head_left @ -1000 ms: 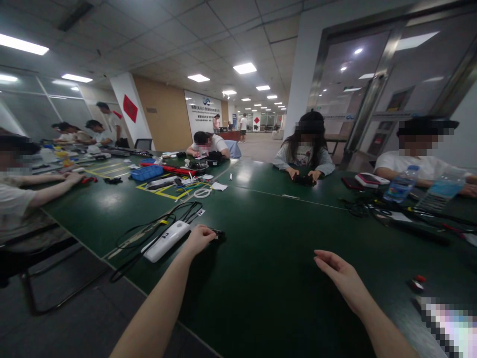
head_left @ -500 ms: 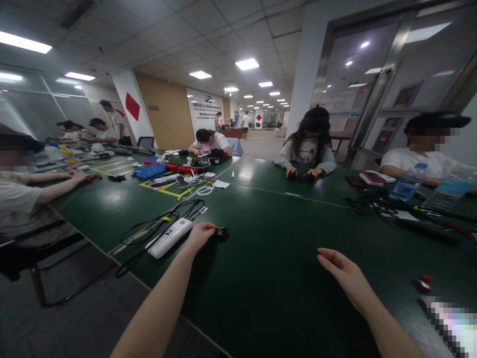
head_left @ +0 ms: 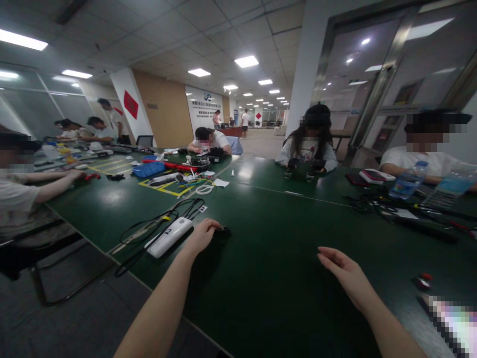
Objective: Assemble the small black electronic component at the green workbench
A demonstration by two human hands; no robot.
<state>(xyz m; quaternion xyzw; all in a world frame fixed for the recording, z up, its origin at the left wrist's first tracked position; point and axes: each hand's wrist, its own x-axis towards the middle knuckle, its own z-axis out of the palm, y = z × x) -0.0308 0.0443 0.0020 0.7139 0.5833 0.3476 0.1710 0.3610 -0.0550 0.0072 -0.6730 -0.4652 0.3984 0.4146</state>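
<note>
My left hand (head_left: 204,235) is closed on a small black object (head_left: 223,230), low over the green table (head_left: 272,278) or touching it. Only the object's right end shows past my fingertips. Beside that hand, to the left, lies a white power bank-like box (head_left: 169,238) marked "2", with black cables (head_left: 143,223) around it. My right hand (head_left: 341,263) is over the right part of the table, its fingers slightly curled and apart from the thumb, with nothing between them.
A blue basket (head_left: 148,169), a white cable coil (head_left: 204,189) and loose wires lie farther back. Plastic bottles (head_left: 409,181) and black cables are at the right. A small red and black item (head_left: 425,281) sits near a blurred screen (head_left: 454,318). Several people sit around the table.
The black object in my left hand has tilted, and less of it shows. My right hand has barely moved. The person across has raised dark objects off the table.
</note>
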